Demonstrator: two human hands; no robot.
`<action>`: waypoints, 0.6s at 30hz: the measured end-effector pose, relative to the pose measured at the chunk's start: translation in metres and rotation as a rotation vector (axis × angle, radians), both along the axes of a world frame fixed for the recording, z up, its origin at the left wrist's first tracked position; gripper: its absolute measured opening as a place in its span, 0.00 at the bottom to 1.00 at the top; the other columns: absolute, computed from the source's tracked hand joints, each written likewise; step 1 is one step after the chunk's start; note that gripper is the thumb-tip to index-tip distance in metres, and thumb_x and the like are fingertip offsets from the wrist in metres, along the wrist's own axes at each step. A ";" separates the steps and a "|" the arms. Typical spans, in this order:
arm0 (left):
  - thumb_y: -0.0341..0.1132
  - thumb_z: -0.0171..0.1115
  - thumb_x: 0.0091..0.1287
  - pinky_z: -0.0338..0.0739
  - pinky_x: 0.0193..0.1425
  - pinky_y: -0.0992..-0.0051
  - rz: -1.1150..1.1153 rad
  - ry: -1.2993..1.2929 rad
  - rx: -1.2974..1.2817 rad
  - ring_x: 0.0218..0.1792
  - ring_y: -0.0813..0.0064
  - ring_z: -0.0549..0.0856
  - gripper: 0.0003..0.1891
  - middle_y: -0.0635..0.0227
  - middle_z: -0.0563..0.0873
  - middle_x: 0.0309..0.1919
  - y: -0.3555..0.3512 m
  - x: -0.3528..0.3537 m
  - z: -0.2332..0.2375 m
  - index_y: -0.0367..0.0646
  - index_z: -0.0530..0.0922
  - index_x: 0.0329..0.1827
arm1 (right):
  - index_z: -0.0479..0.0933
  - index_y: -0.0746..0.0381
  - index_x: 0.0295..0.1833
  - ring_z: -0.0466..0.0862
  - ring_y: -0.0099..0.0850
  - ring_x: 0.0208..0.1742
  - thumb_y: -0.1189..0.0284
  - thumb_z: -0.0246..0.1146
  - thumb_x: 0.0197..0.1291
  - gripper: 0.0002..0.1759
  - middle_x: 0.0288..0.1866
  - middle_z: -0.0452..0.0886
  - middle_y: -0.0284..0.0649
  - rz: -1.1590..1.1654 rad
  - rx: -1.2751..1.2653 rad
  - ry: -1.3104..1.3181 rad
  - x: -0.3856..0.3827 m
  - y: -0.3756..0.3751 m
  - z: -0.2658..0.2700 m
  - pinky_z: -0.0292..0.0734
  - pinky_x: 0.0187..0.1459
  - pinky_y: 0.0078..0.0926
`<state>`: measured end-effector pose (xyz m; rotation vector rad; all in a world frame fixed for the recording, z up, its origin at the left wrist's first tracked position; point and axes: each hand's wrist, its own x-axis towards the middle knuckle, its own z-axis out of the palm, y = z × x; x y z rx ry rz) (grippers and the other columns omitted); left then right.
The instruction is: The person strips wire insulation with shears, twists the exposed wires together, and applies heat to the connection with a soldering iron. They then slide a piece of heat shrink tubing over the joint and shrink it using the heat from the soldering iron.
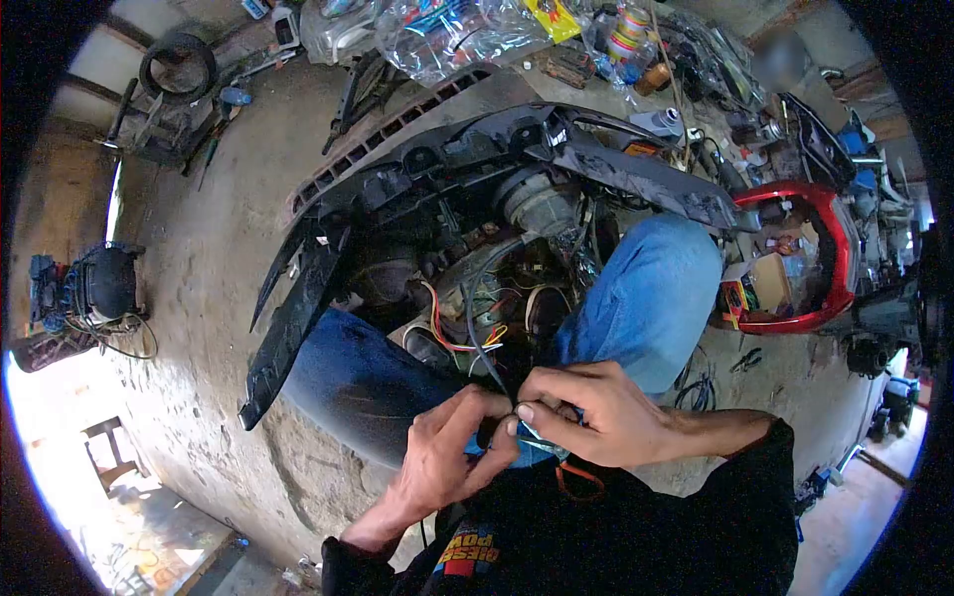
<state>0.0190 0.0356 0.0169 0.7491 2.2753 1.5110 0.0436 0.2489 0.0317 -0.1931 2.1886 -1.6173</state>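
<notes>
My left hand (457, 442) and my right hand (596, 415) meet in front of my lap, fingertips close together. Both pinch the end of a dark cable (471, 323), which rises from between my knees. My fingers hide the cable's tip. Below my right fingers shows a thin greenish piece (540, 440) that I cannot make out, with an orange loop (580, 481) hanging near it. Loose red, yellow and white wires (447, 341) spread beside the cable. Past them lies a large black plastic vehicle panel (437, 164) with a round lamp-like housing (540, 202) beneath it.
A red frame-shaped part (843, 253) lies on the right, with a cardboard box (767, 286) inside it. Plastic bags (447, 40) and bottles crowd the back. A tyre (179, 68) lies at the far left, and a black compressor-like machine (104, 283) stands on the left.
</notes>
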 end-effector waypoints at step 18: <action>0.23 0.71 0.63 0.85 0.41 0.70 0.118 0.101 0.112 0.37 0.64 0.90 0.08 0.58 0.89 0.39 -0.008 -0.011 0.014 0.36 0.81 0.43 | 0.80 0.62 0.47 0.83 0.39 0.39 0.62 0.74 0.56 0.19 0.42 0.81 0.40 0.177 0.275 0.575 -0.036 0.011 0.032 0.78 0.42 0.35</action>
